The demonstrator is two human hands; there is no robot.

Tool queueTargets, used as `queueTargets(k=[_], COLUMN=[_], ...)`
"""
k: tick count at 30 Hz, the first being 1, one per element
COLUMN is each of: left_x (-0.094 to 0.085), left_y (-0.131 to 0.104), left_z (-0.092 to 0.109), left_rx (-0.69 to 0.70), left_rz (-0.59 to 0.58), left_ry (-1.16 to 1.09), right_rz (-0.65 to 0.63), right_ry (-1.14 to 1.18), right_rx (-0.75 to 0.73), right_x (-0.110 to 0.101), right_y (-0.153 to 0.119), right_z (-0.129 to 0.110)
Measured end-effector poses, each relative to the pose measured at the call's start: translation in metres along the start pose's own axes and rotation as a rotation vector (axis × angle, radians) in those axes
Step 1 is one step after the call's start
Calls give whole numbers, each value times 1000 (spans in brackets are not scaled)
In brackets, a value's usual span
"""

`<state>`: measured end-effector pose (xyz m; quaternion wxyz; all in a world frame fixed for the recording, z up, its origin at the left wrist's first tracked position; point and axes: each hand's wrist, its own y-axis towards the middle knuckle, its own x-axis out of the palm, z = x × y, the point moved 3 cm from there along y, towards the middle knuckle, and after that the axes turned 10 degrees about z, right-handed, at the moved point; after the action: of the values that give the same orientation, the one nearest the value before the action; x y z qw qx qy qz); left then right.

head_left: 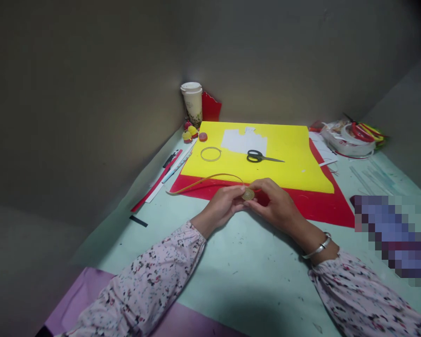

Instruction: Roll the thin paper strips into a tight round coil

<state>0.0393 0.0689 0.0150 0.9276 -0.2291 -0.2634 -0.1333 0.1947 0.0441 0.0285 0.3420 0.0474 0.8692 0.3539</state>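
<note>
Between both hands is a small round coil (248, 194), golden-brown with a ribbed face, possibly of folded paper. My left hand (228, 201) pinches its left side with thumb and fingers. Curled around the right side, my right hand (272, 201) has its index finger on top and thumb below. A long narrow tan strip (203, 179) arcs from the coil to the left, its far end over the table near the red sheet. How the strip joins the coil is hidden by the fingers.
Yellow sheets (284, 135) on a red sheet (333, 208) bear black-handled scissors (257, 156), a coiled strip (211, 154) and white paper (236, 140). A lidded cup (192, 103) stands behind. Cut strips (157, 180) lie left; a bag of coloured strips (352, 138) sits right.
</note>
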Motion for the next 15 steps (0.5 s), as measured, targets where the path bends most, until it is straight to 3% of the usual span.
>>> queueTargets(k=[15], left_x=[0], left_y=[-1], left_z=[0], left_rx=[4], left_rz=[-19], left_ry=[20], right_rz=[-37], right_ry=[42], right_rx=[-2], right_x=[-2], right_y=[0], right_z=[-3])
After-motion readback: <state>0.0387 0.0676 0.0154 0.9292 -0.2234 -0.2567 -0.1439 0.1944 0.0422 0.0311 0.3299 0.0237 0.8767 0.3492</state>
